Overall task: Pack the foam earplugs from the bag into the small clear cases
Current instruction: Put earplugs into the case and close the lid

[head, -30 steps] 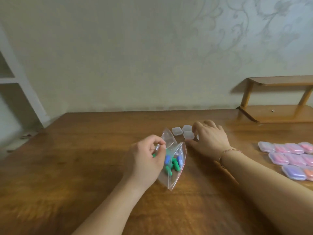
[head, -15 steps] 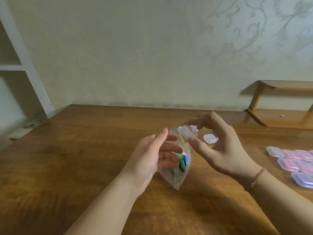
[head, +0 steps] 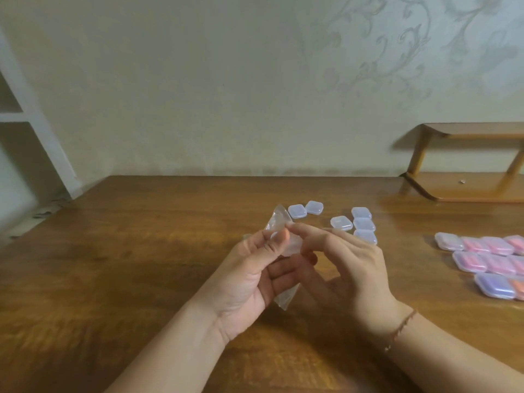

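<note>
Clear plastic shows between the person's hands: the left hand (head: 249, 279) holds the small zip bag (head: 279, 222) upright above the table, fingers curled round its middle with the thumb pressed on the front. The bag's top corner sticks up above the thumb and its bottom corner (head: 285, 299) hangs below the palm. What the bag holds cannot be told, since the fingers cover its middle. The right hand (head: 348, 268) sits just to the right, its forefinger stretched across to touch the bag near the left thumb; its other fingers are loosely bent, and whether it pinches anything cannot be told. A thin bracelet (head: 402, 327) circles the right wrist.

Beyond the hands, on the wooden table (head: 113, 265), lie six empty clear cases, all shut: a pair (head: 305, 209) side by side just behind the bag's top, and a cluster of four (head: 357, 224) further right, next to the right hand's fingertips. Well apart at the right edge lies a group of filled cases (head: 487, 258), lids closed, showing pink, purple and orange contents, packed edge to edge in rows. At the far right stands a low wooden shelf (head: 467, 163) against the patterned wall (head: 255, 80).
</note>
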